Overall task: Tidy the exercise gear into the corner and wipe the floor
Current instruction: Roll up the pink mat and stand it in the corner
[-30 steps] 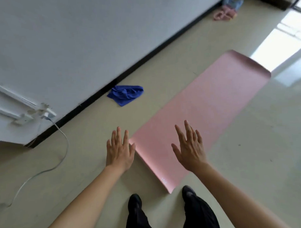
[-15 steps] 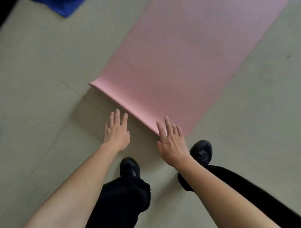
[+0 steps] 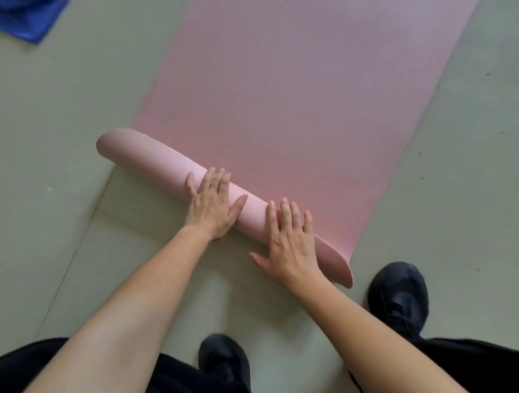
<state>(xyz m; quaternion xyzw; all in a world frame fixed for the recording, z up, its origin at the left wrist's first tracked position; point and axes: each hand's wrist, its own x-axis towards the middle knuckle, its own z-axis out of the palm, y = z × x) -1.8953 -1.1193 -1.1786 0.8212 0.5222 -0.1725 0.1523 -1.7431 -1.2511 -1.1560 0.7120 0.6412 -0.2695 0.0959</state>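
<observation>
The pink ribbed foam exercise mat (image 3: 293,92), flat half a second ago, now has its near end rolled up on the grey floor (image 3: 44,121); left hand (image 3: 213,202) and right hand (image 3: 289,242) press on the roll, fingers (image 3: 219,180) straight, gripping nothing.

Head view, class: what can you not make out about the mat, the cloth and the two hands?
- Pink mat: its far end is cut off by the top edge of the head view.
- Blue cloth: only a blurred corner shows; the top-left edge cuts off the rest.
- Roll: its inner turns are hidden by the outer layer.
- Left hand and right hand: the palms face down on the roll, so they are hidden.
</observation>
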